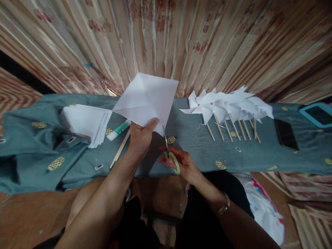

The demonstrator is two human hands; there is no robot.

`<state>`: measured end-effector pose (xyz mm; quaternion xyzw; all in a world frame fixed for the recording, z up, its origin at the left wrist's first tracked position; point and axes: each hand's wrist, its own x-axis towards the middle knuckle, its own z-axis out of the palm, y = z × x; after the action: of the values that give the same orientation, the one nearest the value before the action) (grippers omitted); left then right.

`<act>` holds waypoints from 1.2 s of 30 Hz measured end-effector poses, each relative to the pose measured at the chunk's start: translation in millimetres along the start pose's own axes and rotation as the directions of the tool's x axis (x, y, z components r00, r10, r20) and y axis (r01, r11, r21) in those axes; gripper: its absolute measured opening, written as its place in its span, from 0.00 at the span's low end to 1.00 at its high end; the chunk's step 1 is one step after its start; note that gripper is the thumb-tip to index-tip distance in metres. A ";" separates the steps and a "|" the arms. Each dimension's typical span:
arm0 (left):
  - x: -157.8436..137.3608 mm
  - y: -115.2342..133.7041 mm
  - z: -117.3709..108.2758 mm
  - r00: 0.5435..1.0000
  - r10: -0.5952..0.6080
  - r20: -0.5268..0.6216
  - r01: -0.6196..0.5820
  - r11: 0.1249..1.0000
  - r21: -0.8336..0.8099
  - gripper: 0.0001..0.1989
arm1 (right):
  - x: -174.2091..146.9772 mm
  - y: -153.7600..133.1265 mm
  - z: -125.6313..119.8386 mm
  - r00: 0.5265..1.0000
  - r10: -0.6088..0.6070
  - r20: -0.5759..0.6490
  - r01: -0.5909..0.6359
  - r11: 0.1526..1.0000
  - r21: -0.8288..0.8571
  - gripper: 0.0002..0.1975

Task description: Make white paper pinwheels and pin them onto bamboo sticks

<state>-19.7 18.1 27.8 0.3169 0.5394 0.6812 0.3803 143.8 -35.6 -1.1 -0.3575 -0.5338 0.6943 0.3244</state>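
Observation:
A creased white paper square is held up above the cloth by my left hand, the thumb pressed on its near edge. Fingers of my right hand sit in the yellow-green handles of a pair of scissors. The blades point up at the paper's near right corner, beside my left thumb; whether they are fully closed cannot be made out. Just left of my left hand lie a glue stick with a green label and some thin wooden sticks, partly hidden by my wrist.
A stack of white paper sheets rests on the left of the green cloth. Several white paper pinwheels on sticks lie to the right. Beyond them are a black phone and a blue-framed device. A patterned curtain hangs behind.

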 end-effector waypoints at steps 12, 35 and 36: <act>-4.0 -4.3 0.9 1.000 -0.006 0.009 0.006 1.000 0.020 0.15 | 3.4 -0.5 1.0 0.999 -0.026 -0.018 0.026 1.000 -0.009 0.28; -3.8 -0.7 -1.3 1.000 -0.018 0.022 0.017 0.999 0.046 0.12 | 5.0 -9.6 4.6 0.993 0.109 -0.055 -0.106 0.993 0.046 0.24; -3.9 -0.6 -1.3 1.000 -0.011 0.023 0.010 0.999 0.041 0.12 | 5.0 -9.5 4.6 0.992 0.112 -0.055 -0.110 0.993 0.039 0.23</act>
<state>-18.7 14.2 26.8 0.3297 0.5504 0.6643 0.3837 137.8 -31.7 8.2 -0.4006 -0.4909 0.7102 0.3068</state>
